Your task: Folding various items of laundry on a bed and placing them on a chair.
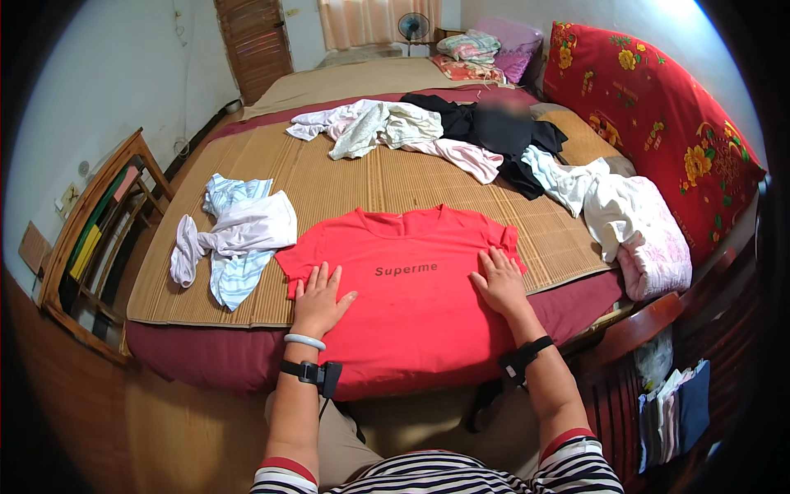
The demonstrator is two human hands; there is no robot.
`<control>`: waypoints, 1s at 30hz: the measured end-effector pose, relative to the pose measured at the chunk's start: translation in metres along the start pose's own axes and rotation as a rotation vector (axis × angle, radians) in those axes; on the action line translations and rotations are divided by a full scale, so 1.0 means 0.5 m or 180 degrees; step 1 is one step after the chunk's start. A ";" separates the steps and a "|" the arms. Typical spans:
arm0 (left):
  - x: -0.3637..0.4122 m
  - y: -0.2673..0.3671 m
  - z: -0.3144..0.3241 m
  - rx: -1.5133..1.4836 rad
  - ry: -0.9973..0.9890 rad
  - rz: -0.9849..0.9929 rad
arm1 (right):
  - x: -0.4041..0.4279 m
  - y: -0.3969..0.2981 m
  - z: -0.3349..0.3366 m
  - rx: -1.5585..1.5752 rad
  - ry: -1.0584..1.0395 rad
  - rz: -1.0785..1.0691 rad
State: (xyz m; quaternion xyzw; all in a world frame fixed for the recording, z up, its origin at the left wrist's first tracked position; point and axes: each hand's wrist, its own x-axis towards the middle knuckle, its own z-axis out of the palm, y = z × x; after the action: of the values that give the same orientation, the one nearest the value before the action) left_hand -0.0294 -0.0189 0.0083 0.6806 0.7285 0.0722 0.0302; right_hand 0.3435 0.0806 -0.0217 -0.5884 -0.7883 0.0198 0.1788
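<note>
A red short-sleeved T-shirt [401, 315] lies spread flat, printed side up, at the near edge of the bed. Its neckline points away from me, and its hem hangs over the mattress edge. My left hand [319, 301] rests palm down on the shirt's left side, just below that sleeve, fingers apart. On the other side, my right hand [500, 281] presses flat beside the right sleeve, also with fingers spread. Neither hand grips the fabric. Most of the shirt lies over a bamboo mat [247, 148].
Crumpled white and blue-striped garments [247, 234] lie left of the shirt. Further back are pale clothes [382, 126] and black clothes [506, 133]. White clothing [617, 204] sits at right by a pink quilt [657, 268]. Folded clothes [676, 414] stand on a dark wooden bench [608, 395].
</note>
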 end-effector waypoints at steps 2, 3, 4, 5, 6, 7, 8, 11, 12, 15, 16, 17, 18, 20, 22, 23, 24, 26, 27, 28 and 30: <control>0.001 -0.002 -0.002 0.0011 0.0014 -0.0116 | 0.002 0.013 0.003 -0.0044 0.0021 0.0021; 0.000 -0.003 -0.004 0.0004 0.0006 -0.0158 | 0.003 0.012 0.003 -0.0072 0.0032 0.0044; -0.001 -0.003 -0.006 -0.0003 -0.0003 -0.0198 | 0.003 0.010 0.003 -0.0071 0.0037 0.0039; -0.003 -0.003 -0.007 -0.0009 -0.0012 -0.0236 | 0.002 0.008 0.004 -0.0079 0.0091 0.0021; -0.002 0.002 -0.009 -0.0012 -0.0011 -0.0229 | 0.002 0.002 0.001 -0.0094 0.0142 0.0010; -0.002 0.010 -0.009 0.0050 0.0000 -0.0251 | 0.002 -0.002 -0.003 -0.0098 0.0145 0.0017; -0.002 0.019 -0.010 0.0113 0.0012 -0.0272 | 0.001 -0.006 -0.007 -0.0102 0.0147 0.0024; -0.001 0.045 -0.011 0.0042 0.0167 -0.0072 | -0.005 -0.047 -0.019 0.0080 0.0245 -0.0191; -0.002 0.058 -0.009 0.0071 0.0270 0.0078 | -0.009 -0.067 -0.021 0.0256 0.0336 -0.0404; -0.006 0.098 0.004 -0.0154 0.0421 0.0646 | -0.030 -0.153 -0.022 0.0461 0.0106 -0.1067; -0.010 0.118 0.004 -0.0191 0.0395 0.0833 | -0.040 -0.175 -0.025 0.0559 -0.0011 -0.1336; -0.011 0.129 0.011 -0.0192 0.0380 0.0840 | -0.047 -0.190 -0.024 0.0659 -0.0130 -0.1605; -0.013 0.139 0.015 -0.0181 0.0265 0.1029 | -0.047 -0.194 -0.014 0.0547 -0.0396 -0.1708; -0.017 0.146 0.019 0.0037 0.0168 0.1249 | -0.044 -0.188 -0.006 0.0460 -0.0369 -0.1659; -0.010 0.141 0.021 0.0009 0.0151 0.1194 | -0.031 -0.171 -0.002 0.0363 -0.0411 -0.1471; -0.007 0.136 0.022 -0.0019 0.0133 0.1134 | -0.023 -0.158 -0.002 0.0364 -0.0409 -0.1475; -0.005 0.128 0.022 -0.0015 0.0134 0.1127 | -0.014 -0.145 -0.001 0.0357 -0.0373 -0.1234; 0.001 0.113 0.021 0.0055 0.0168 0.0873 | 0.003 -0.097 0.012 0.0302 -0.0274 -0.0844; 0.004 0.098 0.023 0.0061 0.0167 0.0876 | 0.009 -0.078 0.011 0.0238 -0.0278 -0.0683; 0.006 0.084 0.023 0.0066 0.0138 0.0661 | 0.014 -0.056 0.011 0.0164 -0.0208 -0.0532; 0.009 0.057 0.016 0.0091 0.0012 0.0254 | 0.016 -0.016 0.009 0.0044 -0.0083 -0.0230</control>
State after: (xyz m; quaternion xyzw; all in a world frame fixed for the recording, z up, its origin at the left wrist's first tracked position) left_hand -0.0004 -0.0123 0.0051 0.7094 0.7017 0.0642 0.0162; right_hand 0.3329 0.0864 -0.0222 -0.5580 -0.8112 0.0265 0.1731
